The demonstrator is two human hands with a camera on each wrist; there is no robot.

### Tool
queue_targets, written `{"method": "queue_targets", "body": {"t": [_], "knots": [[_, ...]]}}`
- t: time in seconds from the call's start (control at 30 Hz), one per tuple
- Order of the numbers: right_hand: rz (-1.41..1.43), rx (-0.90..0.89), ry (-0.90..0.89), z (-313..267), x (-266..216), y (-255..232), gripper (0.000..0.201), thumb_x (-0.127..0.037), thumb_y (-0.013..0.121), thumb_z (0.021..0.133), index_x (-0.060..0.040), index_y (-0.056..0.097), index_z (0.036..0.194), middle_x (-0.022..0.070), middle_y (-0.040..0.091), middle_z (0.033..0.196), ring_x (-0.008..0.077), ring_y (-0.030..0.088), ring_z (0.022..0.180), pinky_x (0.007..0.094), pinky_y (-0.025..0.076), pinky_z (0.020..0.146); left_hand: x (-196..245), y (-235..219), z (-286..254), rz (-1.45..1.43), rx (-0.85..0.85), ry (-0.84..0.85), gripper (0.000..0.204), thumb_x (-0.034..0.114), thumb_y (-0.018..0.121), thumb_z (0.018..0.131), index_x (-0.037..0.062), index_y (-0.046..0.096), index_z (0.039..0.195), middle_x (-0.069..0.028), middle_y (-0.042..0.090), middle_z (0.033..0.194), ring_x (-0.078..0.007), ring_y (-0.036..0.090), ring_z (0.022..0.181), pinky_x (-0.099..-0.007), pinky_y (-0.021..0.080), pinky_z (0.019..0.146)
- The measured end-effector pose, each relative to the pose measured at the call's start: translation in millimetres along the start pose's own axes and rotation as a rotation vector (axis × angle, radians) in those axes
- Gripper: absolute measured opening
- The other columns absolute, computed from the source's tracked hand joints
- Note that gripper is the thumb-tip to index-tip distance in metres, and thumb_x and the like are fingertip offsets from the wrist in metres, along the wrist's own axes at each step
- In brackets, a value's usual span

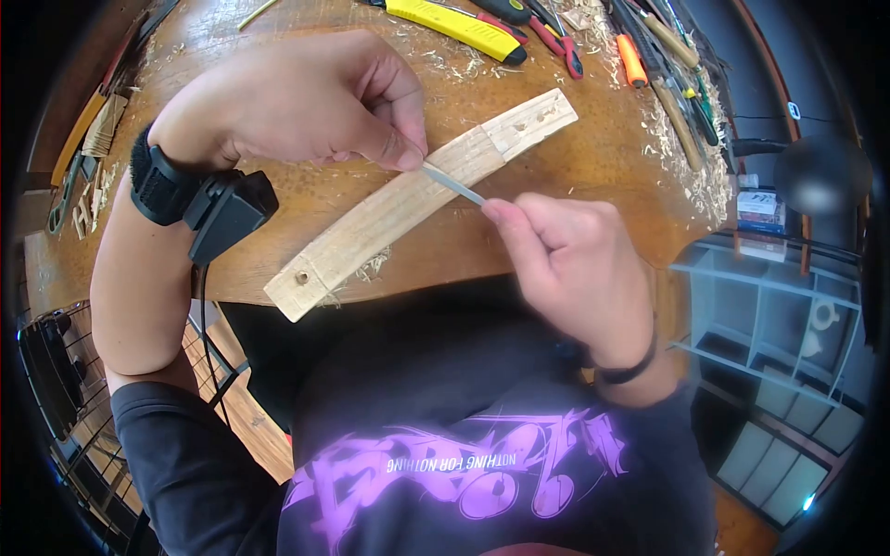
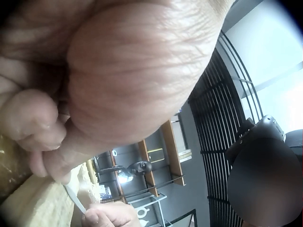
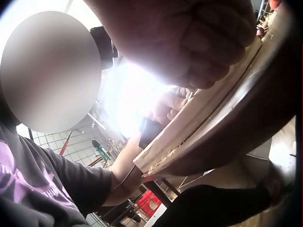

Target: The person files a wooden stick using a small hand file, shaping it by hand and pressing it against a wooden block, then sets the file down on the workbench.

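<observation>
A slightly curved strip of pale wood (image 1: 371, 215) lies slantwise near the table's front edge, with a round hole at its near end and small holes at the far end. Across its middle runs a thin, flat grey metal file (image 1: 454, 183). My left hand (image 1: 320, 104) pinches the file's far end between thumb and fingers, right over the wood. From the other side my right hand (image 1: 579, 264) grips the near end, thumb along it; the fist hides that end. In the left wrist view the file (image 2: 75, 198) spans between both hands.
Wood shavings (image 1: 691, 190) litter the wooden table (image 1: 603, 153). A yellow-and-black cutter (image 1: 454, 28), red-handled pliers (image 1: 563, 48) and an orange-handled tool (image 1: 631, 60) lie at the back. More hand tools line the right side, and a pale blue shelf rack (image 1: 769, 310) stands beyond the table.
</observation>
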State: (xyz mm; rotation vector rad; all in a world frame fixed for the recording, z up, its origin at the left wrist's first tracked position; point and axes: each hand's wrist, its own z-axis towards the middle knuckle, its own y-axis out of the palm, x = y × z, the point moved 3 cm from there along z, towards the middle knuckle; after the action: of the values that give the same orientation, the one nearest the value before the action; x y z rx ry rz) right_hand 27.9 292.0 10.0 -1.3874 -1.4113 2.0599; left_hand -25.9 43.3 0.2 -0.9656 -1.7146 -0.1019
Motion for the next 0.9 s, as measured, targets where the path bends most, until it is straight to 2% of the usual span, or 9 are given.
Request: {"method": "queue_targets", "body": {"t": [0.07, 0.13, 0.17, 0.2, 0.27, 0.37, 0.47, 0.63, 0.9], "knots": [[0.021, -0.031, 0.029, -0.4, 4.4, -5.2, 0.041, -0.023, 0.073, 0.105, -0.0003, 0.062, 0.073, 0.021, 0.057, 0.063, 0.0397, 0.058, 0.054, 0.0469, 0.044, 0.053, 2.7, -1.8, -0.3, 0.01, -0.002, -0.009, 0.013, 0.012, 0.086, 0.094, 0.0012, 0.08, 0.097, 0.0028, 0.072, 0.077, -0.0033, 0.057, 0.061, -0.0218, 0.042, 0.055], [0.227, -0.208, 0.268, -5.1, 18.0, -5.5, 0.046, -0.027, 0.07, 0.108, 0.0016, 0.06, 0.073, 0.0178, 0.049, 0.059, 0.03, 0.043, 0.049, 0.0433, 0.037, 0.052, -0.2, 2.4, 2.1, 0.016, -0.017, -0.017, 0.012, 0.011, 0.086, 0.094, 0.0007, 0.08, 0.097, 0.0023, 0.073, 0.079, -0.0038, 0.059, 0.063, -0.0221, 0.044, 0.058], [0.318, -0.207, 0.293, -7.3, 23.1, -1.2, 0.054, -0.033, 0.064, 0.113, 0.002, 0.055, 0.072, 0.0089, 0.039, 0.057, 0.0191, 0.031, 0.054, 0.0396, 0.03, 0.052, -2.2, 3.4, 3.0, 0.012, 0.001, 0.011, 0.013, 0.01, 0.086, 0.094, 0.0002, 0.08, 0.097, 0.0016, 0.074, 0.081, -0.0045, 0.062, 0.068, -0.0224, 0.046, 0.063], [0.317, -0.204, 0.294, -7.1, 29.0, 2.8, 0.054, -0.033, 0.064, 0.113, 0.002, 0.055, 0.072, 0.0089, 0.039, 0.057, 0.0191, 0.031, 0.054, 0.0396, 0.03, 0.052, -2.8, 3.2, 4.2, 0.011, 0.022, 0.04, 0.013, 0.01, 0.086, 0.094, -0.0004, 0.079, 0.097, 0.0009, 0.076, 0.083, -0.0053, 0.064, 0.072, -0.0228, 0.049, 0.067], [0.546, -0.215, 0.379, -6.1, 38.2, 9.6, 0.058, -0.036, 0.06, 0.115, 0.0005, 0.05, 0.071, 0.0023, 0.033, 0.057, 0.0128, 0.03, 0.056, 0.0385, 0.028, 0.052, -3.1, 4.2, 4.9, -0.012, 0.025, 0.031, 0.013, 0.01, 0.086, 0.093, -0.0007, 0.08, 0.097, 0.0002, 0.076, 0.084, -0.0061, 0.066, 0.075, -0.0232, 0.05, 0.07], [0.555, -0.3, 0.432, -5.5, 38.6, 9.6, 0.061, -0.039, 0.057, 0.116, -0.0013, 0.048, 0.069, -0.0021, 0.031, 0.059, 0.0099, 0.029, 0.058, 0.0369, 0.027, 0.052, -5.9, 2.8, 5.5, -0.055, 0.021, 0.026, 0.013, 0.009, 0.086, 0.093, -0.0012, 0.08, 0.098, -0.0008, 0.077, 0.086, -0.007, 0.068, 0.079, -0.0238, 0.051, 0.074], [0.566, -0.326, 0.426, -4.2, 34.5, 11.0, 0.061, -0.039, 0.058, 0.116, -0.0021, 0.048, 0.069, -0.0028, 0.033, 0.058, 0.0092, 0.03, 0.058, 0.0364, 0.027, 0.052, -4.3, 1.7, 6.0, -0.033, 0.009, 0.01, 0.013, 0.009, 0.086, 0.092, -0.0013, 0.08, 0.098, -0.0014, 0.078, 0.085, -0.0076, 0.069, 0.078, -0.0243, 0.052, 0.074], [0.591, -0.332, 0.423, -5.1, 30.5, 13.9, 0.061, -0.038, 0.057, 0.116, -0.0022, 0.047, 0.069, -0.0028, 0.034, 0.058, 0.0089, 0.03, 0.059, 0.0361, 0.028, 0.052, 0.0, 0.9, 5.4, 0.044, 0.032, -0.044, 0.013, 0.008, 0.085, 0.09, -0.0015, 0.08, 0.098, -0.0021, 0.078, 0.085, -0.0088, 0.07, 0.079, -0.0249, 0.053, 0.076], [0.57, -0.319, 0.379, -7.0, 30.9, 17.0, 0.061, -0.038, 0.056, 0.117, -0.0015, 0.048, 0.069, -0.0014, 0.034, 0.058, 0.01, 0.031, 0.058, 0.0373, 0.029, 0.052, 1.1, 2.0, 2.3, 0.033, 0.05, 0.024, 0.014, 0.007, 0.086, 0.092, -0.0032, 0.08, 0.099, -0.0039, 0.079, 0.086, -0.0096, 0.072, 0.08, -0.0246, 0.055, 0.076]]}}
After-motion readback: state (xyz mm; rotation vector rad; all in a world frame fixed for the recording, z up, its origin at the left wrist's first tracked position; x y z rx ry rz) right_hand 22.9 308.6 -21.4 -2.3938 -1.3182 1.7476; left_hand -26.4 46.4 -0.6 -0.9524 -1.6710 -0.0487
